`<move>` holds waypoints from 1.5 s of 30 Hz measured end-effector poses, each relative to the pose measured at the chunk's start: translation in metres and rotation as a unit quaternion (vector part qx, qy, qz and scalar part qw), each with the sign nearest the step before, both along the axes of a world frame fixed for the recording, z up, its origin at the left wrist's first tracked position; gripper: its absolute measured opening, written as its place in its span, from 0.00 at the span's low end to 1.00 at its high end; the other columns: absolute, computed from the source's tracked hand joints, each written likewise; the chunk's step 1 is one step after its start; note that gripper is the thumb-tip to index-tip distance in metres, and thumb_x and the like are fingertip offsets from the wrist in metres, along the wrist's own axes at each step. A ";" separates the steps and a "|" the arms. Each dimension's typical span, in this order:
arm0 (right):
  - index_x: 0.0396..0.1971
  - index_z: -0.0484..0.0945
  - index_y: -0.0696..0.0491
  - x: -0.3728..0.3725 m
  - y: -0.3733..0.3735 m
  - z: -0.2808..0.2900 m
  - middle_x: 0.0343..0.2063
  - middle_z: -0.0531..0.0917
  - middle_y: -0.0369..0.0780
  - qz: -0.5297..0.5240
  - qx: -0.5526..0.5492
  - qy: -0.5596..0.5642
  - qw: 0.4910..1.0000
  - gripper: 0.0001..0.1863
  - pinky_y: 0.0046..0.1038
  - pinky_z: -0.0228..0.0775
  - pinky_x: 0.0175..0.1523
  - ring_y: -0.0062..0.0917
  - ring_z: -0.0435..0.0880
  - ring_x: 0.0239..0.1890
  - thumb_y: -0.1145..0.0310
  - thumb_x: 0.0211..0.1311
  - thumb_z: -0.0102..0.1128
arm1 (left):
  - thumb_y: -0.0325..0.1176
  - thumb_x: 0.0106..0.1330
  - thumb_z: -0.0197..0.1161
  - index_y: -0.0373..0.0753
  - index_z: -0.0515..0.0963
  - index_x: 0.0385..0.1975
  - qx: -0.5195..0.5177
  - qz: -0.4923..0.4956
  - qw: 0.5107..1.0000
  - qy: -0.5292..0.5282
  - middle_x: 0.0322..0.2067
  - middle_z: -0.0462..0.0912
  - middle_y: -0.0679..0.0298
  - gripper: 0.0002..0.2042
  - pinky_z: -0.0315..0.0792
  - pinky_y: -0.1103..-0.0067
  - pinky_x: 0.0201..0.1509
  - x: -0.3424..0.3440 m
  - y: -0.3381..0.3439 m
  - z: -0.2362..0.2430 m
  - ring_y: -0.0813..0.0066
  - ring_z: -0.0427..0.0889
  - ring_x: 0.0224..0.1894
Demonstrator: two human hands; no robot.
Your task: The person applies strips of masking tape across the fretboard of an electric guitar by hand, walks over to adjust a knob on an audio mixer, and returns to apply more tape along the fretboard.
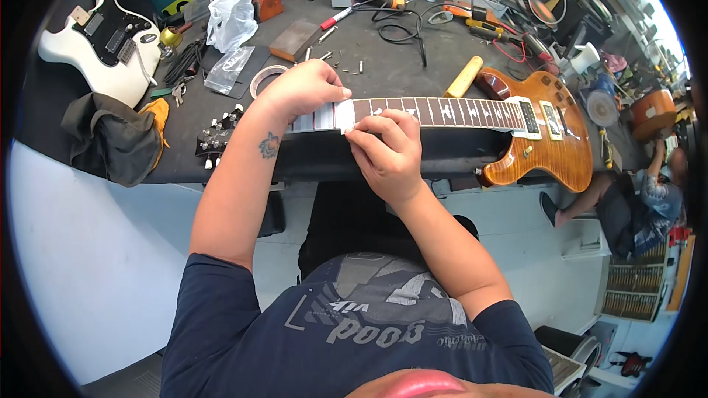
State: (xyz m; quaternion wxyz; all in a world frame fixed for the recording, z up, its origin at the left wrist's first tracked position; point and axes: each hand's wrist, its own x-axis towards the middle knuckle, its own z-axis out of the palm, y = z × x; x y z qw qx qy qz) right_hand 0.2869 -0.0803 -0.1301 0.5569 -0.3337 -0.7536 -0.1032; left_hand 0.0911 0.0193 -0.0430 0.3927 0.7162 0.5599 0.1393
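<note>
An amber flame-top electric guitar (542, 140) lies across the dark workbench (398, 66), its dark fretboard (442, 112) running left to the headstock (217, 138). Strips of pale masking tape (324, 117) cover the frets near the headstock. My left hand (306, 88) rests curled on top of the neck over the taped part. My right hand (387, 149) pinches a strip of tape (345, 116) against the fretboard's near edge.
A white electric guitar (99, 44) lies at the bench's back left, a dark cloth (110, 136) near it. A tape roll (264, 77), plastic bags, a wooden-handled tool (463, 77), cables and small hand tools clutter the back. Another person (641, 199) sits at far right.
</note>
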 end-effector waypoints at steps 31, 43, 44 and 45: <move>0.39 0.91 0.48 0.003 0.000 -0.001 0.44 0.86 0.30 -0.002 -0.008 -0.009 1.000 0.15 0.40 0.72 0.54 0.34 0.82 0.50 0.74 0.50 0.80 | 0.42 0.61 0.68 0.35 0.82 0.58 -0.110 -0.036 0.993 0.029 0.51 0.84 0.58 0.26 0.72 0.73 0.62 0.007 -0.003 0.011 0.68 0.79 0.57; 0.38 0.91 0.47 0.001 0.001 0.000 0.44 0.86 0.30 0.007 -0.007 -0.006 1.000 0.14 0.39 0.72 0.54 0.33 0.82 0.50 0.74 0.50 0.80 | 0.30 0.66 0.75 0.33 0.90 0.42 0.242 -0.016 0.958 -0.153 0.42 0.90 0.60 0.09 0.80 0.71 0.54 -0.008 -0.032 -0.012 0.66 0.88 0.50; 0.38 0.91 0.47 0.002 0.001 0.000 0.44 0.86 0.30 0.006 -0.008 -0.007 1.000 0.14 0.39 0.72 0.54 0.33 0.82 0.50 0.74 0.50 0.80 | 0.28 0.67 0.75 0.35 0.93 0.40 0.272 -0.043 0.951 -0.140 0.47 0.93 0.58 0.06 0.81 0.70 0.58 -0.006 -0.038 -0.012 0.62 0.89 0.54; 0.38 0.91 0.47 0.003 0.001 -0.001 0.44 0.86 0.30 0.000 -0.008 -0.007 1.000 0.14 0.39 0.72 0.54 0.33 0.82 0.50 0.74 0.50 0.80 | 0.28 0.67 0.75 0.35 0.93 0.40 0.272 -0.044 0.951 -0.142 0.47 0.93 0.58 0.06 0.81 0.70 0.58 -0.005 -0.037 -0.015 0.62 0.89 0.54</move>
